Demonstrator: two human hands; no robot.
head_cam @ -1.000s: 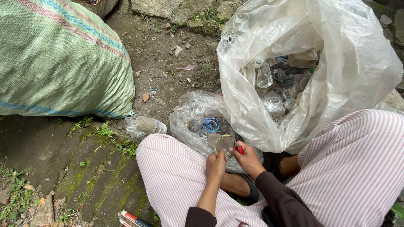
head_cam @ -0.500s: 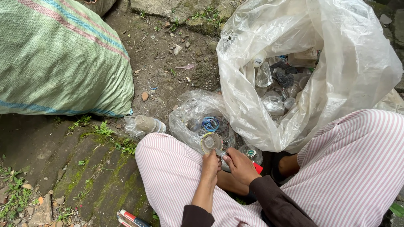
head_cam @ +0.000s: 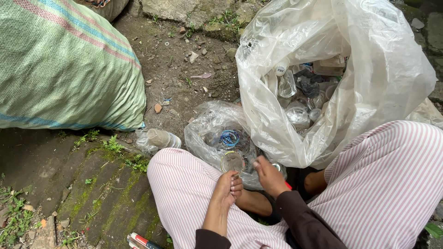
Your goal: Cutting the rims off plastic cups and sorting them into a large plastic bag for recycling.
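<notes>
The big clear plastic sack of bottles slumps open just beside the striped knee, with the smaller crumpled clear bag lying under it. Between the knees, the left hand is curled shut on a clear plastic cup, round mouth facing up toward us, its long axis running roughly away from the wrist. The right hand pinches something tiny; what, I can't tell. Thin plastic could crumple or slip from that fist.
</notes>
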